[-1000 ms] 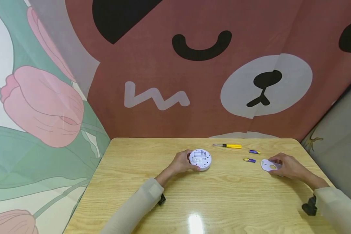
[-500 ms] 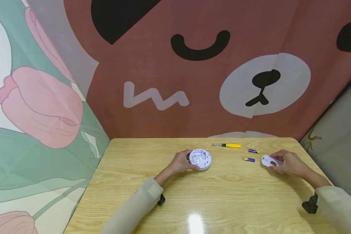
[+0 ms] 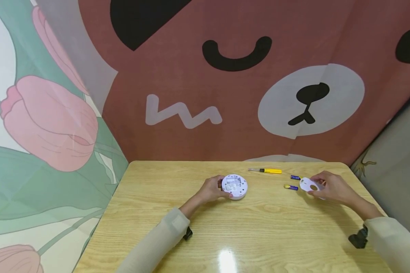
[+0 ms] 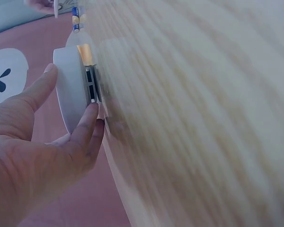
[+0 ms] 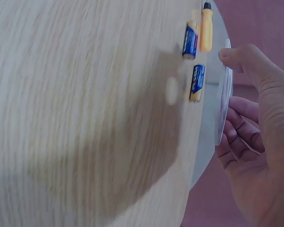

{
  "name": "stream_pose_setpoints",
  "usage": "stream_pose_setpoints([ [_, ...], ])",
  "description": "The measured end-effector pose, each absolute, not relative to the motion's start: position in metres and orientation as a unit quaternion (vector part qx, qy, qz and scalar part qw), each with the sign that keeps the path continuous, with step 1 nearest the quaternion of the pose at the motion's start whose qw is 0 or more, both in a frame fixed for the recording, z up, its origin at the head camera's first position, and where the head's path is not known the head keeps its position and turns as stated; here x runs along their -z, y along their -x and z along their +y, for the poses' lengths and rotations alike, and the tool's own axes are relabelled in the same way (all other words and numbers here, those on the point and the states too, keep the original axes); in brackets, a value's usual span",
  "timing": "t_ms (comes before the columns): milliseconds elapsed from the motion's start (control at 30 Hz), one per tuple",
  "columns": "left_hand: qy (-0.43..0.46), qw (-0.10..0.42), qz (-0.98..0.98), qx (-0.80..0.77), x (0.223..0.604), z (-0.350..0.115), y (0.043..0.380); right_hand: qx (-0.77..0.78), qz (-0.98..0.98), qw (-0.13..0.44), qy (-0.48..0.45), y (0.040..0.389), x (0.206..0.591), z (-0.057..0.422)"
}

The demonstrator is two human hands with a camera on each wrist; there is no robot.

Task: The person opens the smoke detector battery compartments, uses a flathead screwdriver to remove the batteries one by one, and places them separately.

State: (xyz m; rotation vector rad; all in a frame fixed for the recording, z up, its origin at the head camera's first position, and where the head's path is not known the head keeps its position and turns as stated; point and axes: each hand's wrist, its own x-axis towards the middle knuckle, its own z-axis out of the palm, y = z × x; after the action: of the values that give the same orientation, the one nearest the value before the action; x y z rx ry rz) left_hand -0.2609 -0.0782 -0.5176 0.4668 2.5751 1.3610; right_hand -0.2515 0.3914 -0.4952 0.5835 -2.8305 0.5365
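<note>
My left hand [image 3: 211, 189] grips a round white device [image 3: 234, 186] by its left edge, thumb at the near side. Its upper face shows a battery bay without batteries, a printed label and small holes. Dark slots show in the device's side [image 4: 90, 84] in the left wrist view. On the right, my right hand [image 3: 336, 188] pinches a thin white plate [image 3: 306, 184] with a round hole, held over the table with its shadow below. Two blue-and-yellow batteries, the far one [image 3: 295, 177] and the near one [image 3: 290, 187], lie just left of the plate.
A screwdriver [image 3: 272, 171] with a yellow handle lies near the back edge of the wooden table [image 3: 246, 231]. Behind the table hangs a cloth [image 3: 177, 144] with a bear print. A black wrist camera [image 3: 358, 239] hangs under the right sleeve.
My right hand has lifted the white plate a little, turned it and moved it left, up to the batteries. The left hand and the round device have stayed in place.
</note>
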Motion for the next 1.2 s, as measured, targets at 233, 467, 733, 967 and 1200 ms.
stream_pose_setpoints([
  [233, -0.162, 0.092, 0.866, -0.464, 0.519, -0.078, 0.262, -0.182, -0.952, 0.117, -0.217, 0.254, 0.489, 0.372],
  [467, -0.158, 0.091, 0.866, -0.466, 0.518, -0.078, 0.261, -0.178, -0.951, 0.120, -0.223, 0.255, 0.483, 0.352],
  [733, -0.155, 0.093, 0.869, -0.460, 0.518, -0.078, 0.259, -0.198, -0.949, 0.108, -0.219, 0.256, 0.484, 0.333],
  [967, -0.150, 0.093, 0.869, -0.463, 0.519, -0.077, 0.257, -0.203, -0.952, 0.093, -0.210, 0.256, 0.483, 0.314],
  [1200, -0.147, 0.093, 0.869, -0.463, 0.518, -0.076, 0.258, -0.203, -0.950, 0.102, -0.216, 0.257, 0.478, 0.296],
])
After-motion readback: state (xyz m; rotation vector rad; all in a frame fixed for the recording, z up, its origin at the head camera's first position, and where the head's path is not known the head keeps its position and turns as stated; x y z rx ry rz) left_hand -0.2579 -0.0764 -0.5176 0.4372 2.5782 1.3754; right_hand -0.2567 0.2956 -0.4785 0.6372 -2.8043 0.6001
